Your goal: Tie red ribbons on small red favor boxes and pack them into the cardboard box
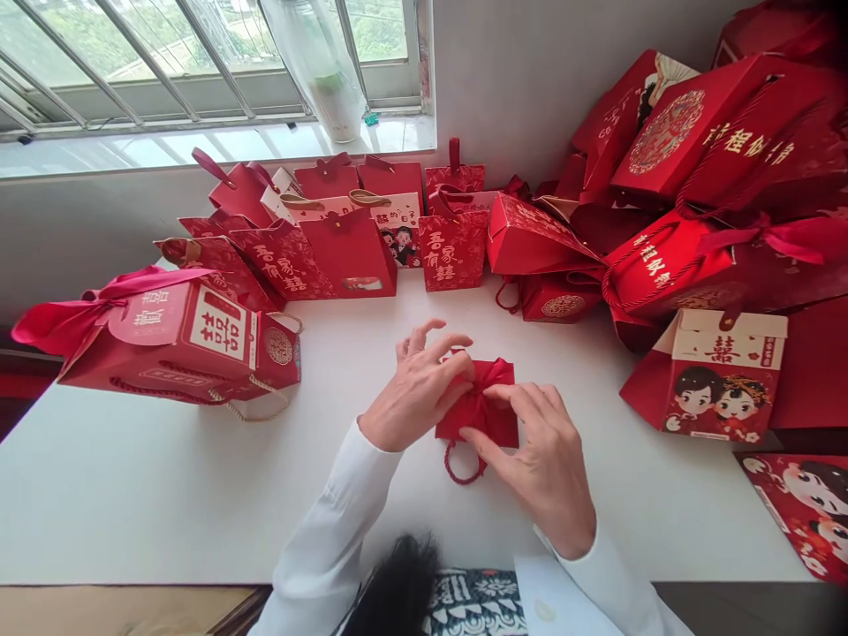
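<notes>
My left hand [417, 389] and right hand [536, 450], both palms down and angled inward from white sleeves [331, 530], are together, their fingertips [467, 367] pinching the gathered neck of a small red gift pouch [478, 420] on the white table [165, 486]. A red cord loop [464, 468] lies just below my grip. Beyond my grip stands a row of red paper gift bags [351, 247]; to its left lies a tied red gift bag [178, 340], and to its right are a cartoon-couple gift box [706, 375] and a heap of red gift bags [722, 150].
</notes>
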Demonstrator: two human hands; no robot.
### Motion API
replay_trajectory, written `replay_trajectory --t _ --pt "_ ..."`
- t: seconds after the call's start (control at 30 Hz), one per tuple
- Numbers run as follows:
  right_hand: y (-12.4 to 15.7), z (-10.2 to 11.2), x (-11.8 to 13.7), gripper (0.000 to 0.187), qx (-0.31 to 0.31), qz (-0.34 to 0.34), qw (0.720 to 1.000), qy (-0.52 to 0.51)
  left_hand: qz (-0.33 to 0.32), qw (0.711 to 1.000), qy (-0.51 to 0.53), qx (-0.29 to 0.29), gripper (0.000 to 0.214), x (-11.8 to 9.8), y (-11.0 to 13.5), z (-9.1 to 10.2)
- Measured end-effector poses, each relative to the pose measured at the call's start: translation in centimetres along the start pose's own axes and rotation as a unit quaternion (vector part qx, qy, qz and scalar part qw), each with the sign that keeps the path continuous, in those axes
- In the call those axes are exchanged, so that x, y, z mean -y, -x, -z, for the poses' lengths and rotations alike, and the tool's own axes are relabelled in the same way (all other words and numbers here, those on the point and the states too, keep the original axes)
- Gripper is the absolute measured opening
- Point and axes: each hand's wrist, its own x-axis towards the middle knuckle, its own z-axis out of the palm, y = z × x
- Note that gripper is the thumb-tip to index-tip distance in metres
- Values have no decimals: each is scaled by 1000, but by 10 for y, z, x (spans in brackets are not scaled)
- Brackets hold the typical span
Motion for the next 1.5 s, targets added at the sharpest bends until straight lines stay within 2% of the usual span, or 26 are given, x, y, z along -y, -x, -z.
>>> replay_trajectory --t 0.1,0.23,0.3,0.4,0.47,0.57,0.73,0.87,0.93,1.03,1.17,1.23,1.3,1.4,1.5 --pt "-1 -2 -3 3 -5 -7 1000 20 -5 999 32 27 12 -1 -1 0" --pt "-3 2 -9 10 -14 -20 1000 2 26 997 57 33 12 -2 -3 -2" --pt "-4 3 -10 10 -11 -28 999 -12 25 998 53 13 13 -4 -2 -2" --pt "-7 4 -10 11 -7 -32 999 -21 39 998 34 -47 14 -12 4 1" --pt "-8 4 -9 11 -4 -32 999 -20 76 993 55 -74 11 -19 12 4" --pt "-10 4 -10 11 1 -24 1000 -12 158 975 133 -79 7 -29 28 5" --pt "-11 2 -13 12 6 -3 1000 2 262 930 255 -45 13 -39 50 -4" --pt "-10 -1 -14 12 1 8 1000 4 310 889 338 -11 14 -39 57 -6" --pt "-10 -1 -14 13 1 17 1000 5 320 879 354 11 14 -38 58 -4" --pt "-9 2 -13 15 6 32 999 1 309 889 334 58 16 -37 60 2" --pt "-6 10 -12 22 16 51 998 -12 270 923 252 110 26 -32 63 12" --pt "-3 14 -13 23 14 65 998 -10 254 945 191 81 29 -29 62 16" --pt "-1 16 -14 24 9 80 997 -2 245 961 127 9 25 -27 56 19" --pt "1 16 -13 24 7 109 994 7 219 968 67 -102 19 -28 38 20" --pt "2 15 -10 21 6 143 990 11 161 976 63 -136 15 -34 17 15"
